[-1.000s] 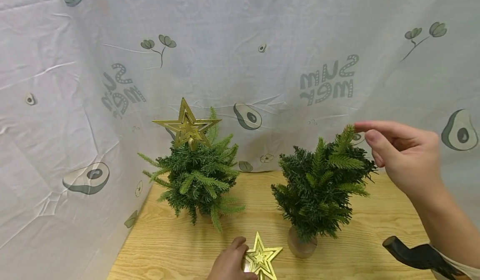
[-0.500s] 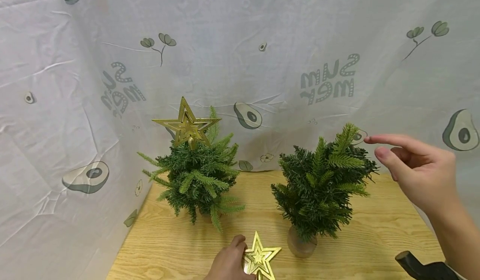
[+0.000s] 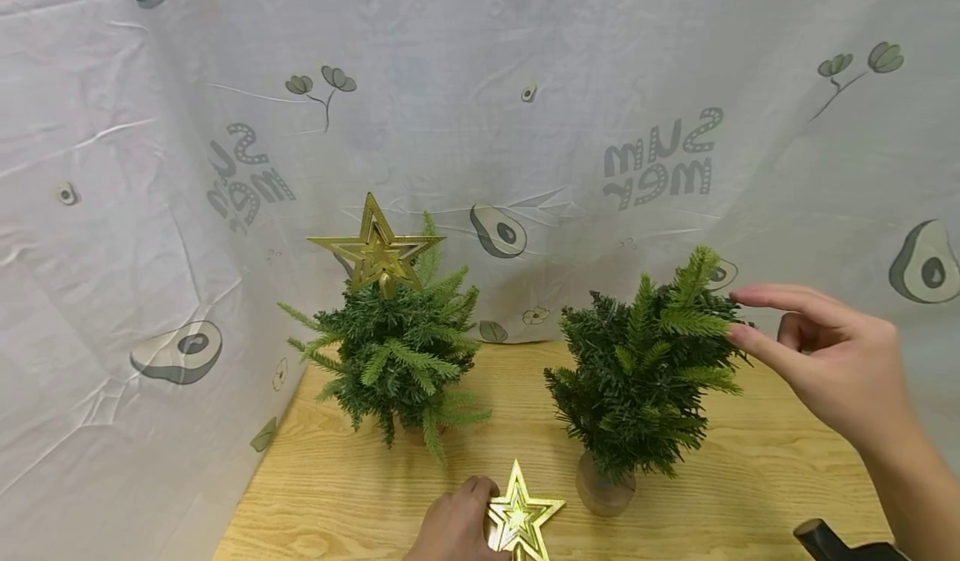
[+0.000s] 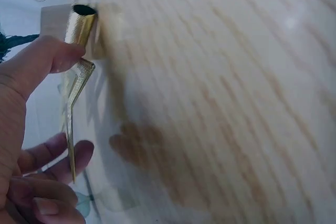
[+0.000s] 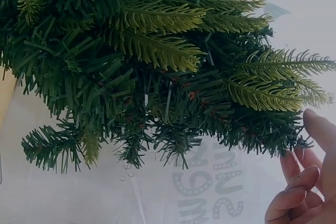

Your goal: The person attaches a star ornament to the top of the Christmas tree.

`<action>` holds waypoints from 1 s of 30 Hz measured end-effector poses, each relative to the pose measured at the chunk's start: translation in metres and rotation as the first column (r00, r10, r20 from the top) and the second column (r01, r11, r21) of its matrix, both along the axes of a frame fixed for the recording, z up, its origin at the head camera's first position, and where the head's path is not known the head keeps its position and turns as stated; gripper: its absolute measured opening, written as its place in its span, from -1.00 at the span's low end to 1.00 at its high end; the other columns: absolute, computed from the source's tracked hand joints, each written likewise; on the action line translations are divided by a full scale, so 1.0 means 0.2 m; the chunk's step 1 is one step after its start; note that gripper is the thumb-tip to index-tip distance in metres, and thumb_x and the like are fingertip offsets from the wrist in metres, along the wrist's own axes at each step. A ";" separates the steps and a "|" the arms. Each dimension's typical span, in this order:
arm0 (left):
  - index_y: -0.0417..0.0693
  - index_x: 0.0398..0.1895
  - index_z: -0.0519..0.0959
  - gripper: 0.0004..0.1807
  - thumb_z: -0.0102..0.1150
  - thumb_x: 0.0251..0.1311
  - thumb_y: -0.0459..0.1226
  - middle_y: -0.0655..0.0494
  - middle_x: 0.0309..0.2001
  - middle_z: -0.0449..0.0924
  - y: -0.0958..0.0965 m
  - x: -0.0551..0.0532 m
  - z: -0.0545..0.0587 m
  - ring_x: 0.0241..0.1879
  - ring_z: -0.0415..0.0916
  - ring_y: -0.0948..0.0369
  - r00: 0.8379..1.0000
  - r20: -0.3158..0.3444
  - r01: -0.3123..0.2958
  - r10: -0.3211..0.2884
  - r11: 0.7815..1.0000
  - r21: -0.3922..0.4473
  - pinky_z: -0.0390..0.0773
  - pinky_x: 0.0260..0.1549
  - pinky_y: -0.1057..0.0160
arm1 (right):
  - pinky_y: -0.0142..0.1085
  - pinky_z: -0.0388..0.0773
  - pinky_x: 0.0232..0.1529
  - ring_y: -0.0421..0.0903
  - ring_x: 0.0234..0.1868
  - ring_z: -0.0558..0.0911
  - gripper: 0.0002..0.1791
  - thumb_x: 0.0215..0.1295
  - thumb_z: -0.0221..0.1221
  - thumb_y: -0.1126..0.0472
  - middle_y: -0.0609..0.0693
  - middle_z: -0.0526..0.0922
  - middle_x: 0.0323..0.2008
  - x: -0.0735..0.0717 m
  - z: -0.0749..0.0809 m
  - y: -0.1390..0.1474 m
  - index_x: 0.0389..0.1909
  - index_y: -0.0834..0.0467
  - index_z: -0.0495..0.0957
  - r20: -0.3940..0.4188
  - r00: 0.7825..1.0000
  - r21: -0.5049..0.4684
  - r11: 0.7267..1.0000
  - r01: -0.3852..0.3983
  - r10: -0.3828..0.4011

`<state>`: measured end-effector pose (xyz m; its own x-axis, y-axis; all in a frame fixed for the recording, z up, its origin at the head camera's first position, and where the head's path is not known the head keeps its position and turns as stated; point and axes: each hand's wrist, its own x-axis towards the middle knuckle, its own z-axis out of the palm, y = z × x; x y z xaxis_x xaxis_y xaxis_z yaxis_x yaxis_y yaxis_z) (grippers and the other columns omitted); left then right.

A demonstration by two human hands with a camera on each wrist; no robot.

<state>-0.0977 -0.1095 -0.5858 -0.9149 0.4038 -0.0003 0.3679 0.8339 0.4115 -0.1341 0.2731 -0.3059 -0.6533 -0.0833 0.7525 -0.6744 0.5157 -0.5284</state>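
My left hand (image 3: pixel 453 521) holds a gold star tree topper (image 3: pixel 519 515) at the near side of the table. In the left wrist view the thumb presses its hollow tube (image 4: pixel 81 27), and fingers lie behind its thin points. A small artificial Christmas tree (image 3: pixel 637 378) on a round wooden base (image 3: pixel 604 486) leans slightly to the right. My right hand (image 3: pixel 840 357) is at its upper right side, thumb and index finger parted around the tip of a dark branch (image 5: pixel 294 137). A gap shows between those two fingertips in the head view.
A second small tree (image 3: pixel 397 361) stands at the left, with a gold star (image 3: pixel 378 252) on top. White cloth (image 3: pixel 480 69) printed with avocados hangs behind and at the left of the wooden table (image 3: pixel 517 394). A black curved piece (image 3: pixel 840 544) shows below the right forearm.
My right hand has drawn back from the light green top sprig and lowered to the branches at the right, thumb and index finger spreading apart. The left hand still holds the star.
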 end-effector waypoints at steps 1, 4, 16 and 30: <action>0.10 0.00 0.61 -0.22 0.55 -0.19 0.37 0.24 -0.14 0.61 0.00 0.00 0.00 -0.36 0.56 0.29 1.000 -0.008 0.005 -0.005 1.000 -0.012 0.52 -0.53 0.23 | -0.38 0.10 -0.75 -0.33 -0.69 0.28 -0.54 -0.08 0.39 0.74 -0.23 0.68 -0.25 0.00 0.00 0.00 -0.08 0.42 0.72 0.002 1.000 -0.002 1.000 0.005 -0.005; 0.13 0.07 0.63 -0.20 0.56 -0.20 0.35 0.28 -0.08 0.62 -0.01 0.00 0.02 -0.28 0.60 0.28 1.000 -0.014 0.018 -0.018 1.000 -0.018 0.55 -0.49 0.21 | -0.37 0.13 -0.74 -0.32 -0.67 0.31 -0.56 -0.06 0.41 0.71 -0.22 0.71 -0.11 0.00 -0.01 0.01 -0.09 0.39 0.74 0.039 0.999 -0.006 0.999 0.037 -0.036; 0.14 0.10 0.69 -0.34 0.59 -0.10 0.16 0.29 0.04 0.67 -0.03 0.00 0.02 -0.07 0.67 0.17 0.998 -0.067 0.023 -0.014 0.991 0.131 0.67 -0.18 0.02 | -0.34 0.09 -0.71 -0.28 -0.73 0.20 -0.65 0.04 0.45 0.62 -0.15 0.31 -0.77 0.01 -0.05 0.04 -0.15 0.27 0.77 0.137 0.984 0.013 0.994 0.109 -0.110; 0.01 0.05 0.77 -0.71 0.34 0.40 -0.08 0.32 -0.09 0.73 -0.08 0.01 0.01 -0.13 0.66 0.34 0.994 -0.082 0.104 -0.074 0.877 0.468 0.67 -0.17 0.21 | -0.33 0.13 -0.69 -0.30 -0.73 0.27 -0.73 0.10 0.43 0.60 -0.15 0.46 -0.77 0.02 -0.08 0.04 -0.21 0.28 0.78 0.153 0.980 -0.002 0.991 0.132 -0.130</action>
<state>-0.0966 -0.1251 -0.5829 -0.8673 0.4222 0.2638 0.4677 0.5093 0.7224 -0.1306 0.2816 -0.3214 -0.7652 0.0191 0.6436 -0.5123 0.5874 -0.6265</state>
